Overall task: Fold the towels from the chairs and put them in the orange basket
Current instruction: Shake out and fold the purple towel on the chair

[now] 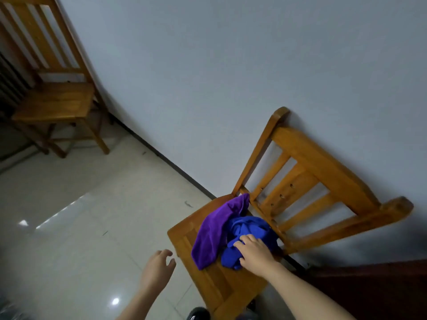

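Observation:
Two crumpled towels lie on the seat of a wooden chair (208,280) against the wall: a purple towel (213,229) on the left and a blue towel (248,227) on the right, touching each other. My right hand (253,252) rests on the blue towel with its fingers closing into the cloth. My left hand (157,269) hovers over the floor just left of the seat's edge, fingers apart and holding nothing. No orange basket is in view.
A second wooden chair (55,105) with a bare seat stands at the far left by the wall. Glossy pale floor tiles (80,227) spread between the chairs. A dark red-brown piece of furniture (369,287) sits at the lower right. A dark shoe (198,314) shows at the bottom.

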Motion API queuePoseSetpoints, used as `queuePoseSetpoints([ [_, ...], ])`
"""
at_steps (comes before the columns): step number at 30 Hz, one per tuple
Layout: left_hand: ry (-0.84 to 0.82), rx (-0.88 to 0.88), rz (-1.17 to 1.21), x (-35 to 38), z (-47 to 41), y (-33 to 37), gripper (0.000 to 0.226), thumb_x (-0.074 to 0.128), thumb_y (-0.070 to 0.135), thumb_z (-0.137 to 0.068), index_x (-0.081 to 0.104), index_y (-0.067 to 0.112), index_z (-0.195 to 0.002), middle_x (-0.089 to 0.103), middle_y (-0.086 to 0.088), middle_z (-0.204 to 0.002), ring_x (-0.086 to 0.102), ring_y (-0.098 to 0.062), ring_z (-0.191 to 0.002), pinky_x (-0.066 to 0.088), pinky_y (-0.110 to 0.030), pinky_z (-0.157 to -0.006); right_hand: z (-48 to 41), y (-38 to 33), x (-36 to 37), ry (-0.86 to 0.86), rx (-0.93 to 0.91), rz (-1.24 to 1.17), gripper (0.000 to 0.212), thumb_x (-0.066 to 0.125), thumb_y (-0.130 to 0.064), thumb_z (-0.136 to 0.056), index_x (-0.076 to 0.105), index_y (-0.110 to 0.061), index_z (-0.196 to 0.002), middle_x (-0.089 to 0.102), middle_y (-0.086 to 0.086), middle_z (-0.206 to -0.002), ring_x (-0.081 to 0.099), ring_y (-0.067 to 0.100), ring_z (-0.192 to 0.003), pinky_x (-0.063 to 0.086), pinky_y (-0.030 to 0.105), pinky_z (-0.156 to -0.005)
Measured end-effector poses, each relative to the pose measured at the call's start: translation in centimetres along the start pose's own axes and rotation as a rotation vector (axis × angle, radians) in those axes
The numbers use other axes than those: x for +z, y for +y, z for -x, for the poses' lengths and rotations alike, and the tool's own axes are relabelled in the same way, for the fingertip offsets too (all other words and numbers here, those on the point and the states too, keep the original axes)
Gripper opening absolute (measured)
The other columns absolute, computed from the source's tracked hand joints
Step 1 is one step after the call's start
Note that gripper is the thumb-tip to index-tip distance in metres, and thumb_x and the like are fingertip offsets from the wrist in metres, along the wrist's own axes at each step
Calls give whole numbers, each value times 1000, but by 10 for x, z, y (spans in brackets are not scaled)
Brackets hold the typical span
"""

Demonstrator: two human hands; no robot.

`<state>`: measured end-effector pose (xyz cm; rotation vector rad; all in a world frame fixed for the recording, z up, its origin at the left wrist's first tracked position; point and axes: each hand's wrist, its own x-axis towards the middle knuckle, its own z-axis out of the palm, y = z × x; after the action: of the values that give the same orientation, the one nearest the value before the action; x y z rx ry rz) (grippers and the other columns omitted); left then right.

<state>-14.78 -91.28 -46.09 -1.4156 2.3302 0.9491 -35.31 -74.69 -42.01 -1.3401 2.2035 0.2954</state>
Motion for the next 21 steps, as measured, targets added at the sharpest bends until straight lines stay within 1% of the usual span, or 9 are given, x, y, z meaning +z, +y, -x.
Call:
queuePoseSetpoints([
  [7,-15,-197,109,58,-36,49,33,49,35,-94,53,23,-124,55,3,-125,55,-11,-109,44,-20,-87,-94,52,13,-22,-99,-31,44,44,-23,-95,36,-17,-138,38,3,-142,30,23,-134,29,35,-107],
  [9,-62,-230,162,80,-51,64,32,53,35,-91,56,23,-120,57,2,-121,56,-13,-106,46,-22,-85,-121,65,21,-17,-153,13,45,44,-21,-95,35,-16,-139,38,4,-142,31,23,-133,29,35,-107],
  [11,-110,-245,194,110,-70,74,33,56,34,-88,56,23,-120,57,1,-121,55,-13,-108,48,-25,-89,-153,76,34,-16,-208,81,45,43,-18,-95,35,-15,-139,39,6,-141,32,25,-131,29,36,-107],
  [13,-112,-256,219,133,-86,81,38,58,34,-88,53,23,-124,56,3,-123,53,-13,-111,47,-25,-91,-181,81,46,6,-279,160,46,51,-14,-90,41,-13,-135,45,10,-136,39,28,-127,34,38,-104],
  [14,-103,-262,231,140,-93,83,41,58,35,-88,51,23,-127,55,3,-125,52,-12,-113,46,-24,-91,-191,82,49,16,-328,193,49,63,-14,-81,50,-12,-129,53,13,-127,48,30,-120,41,40,-98],
  [16,-76,-259,228,161,-114,86,48,58,37,-88,45,23,-132,53,4,-128,51,-11,-116,45,-22,-89,-215,85,63,45,-401,296,60,89,-18,-43,69,-15,-100,68,12,-95,65,28,-92,55,38,-72],
  [17,-64,-255,216,168,-122,89,51,58,39,-88,41,23,-134,51,5,-130,50,-11,-117,45,-20,-88,-225,87,70,94,-436,324,63,91,-18,-25,72,-16,-85,69,10,-83,67,27,-81,56,37,-63],
  [19,-54,-252,192,184,-134,92,61,58,45,-86,34,24,-139,47,5,-136,46,-11,-121,44,-21,-91,-240,91,82,112,-460,320,57,92,-18,-16,71,-18,-69,69,8,-74,68,26,-73,56,37,-57],
  [21,-44,-249,165,199,-141,93,67,57,50,-85,30,27,-141,42,6,-141,42,-11,-125,44,-23,-93,-246,93,89,146,-472,291,45,92,-20,-23,68,-20,-62,67,3,-68,67,22,-68,56,34,-56],
])
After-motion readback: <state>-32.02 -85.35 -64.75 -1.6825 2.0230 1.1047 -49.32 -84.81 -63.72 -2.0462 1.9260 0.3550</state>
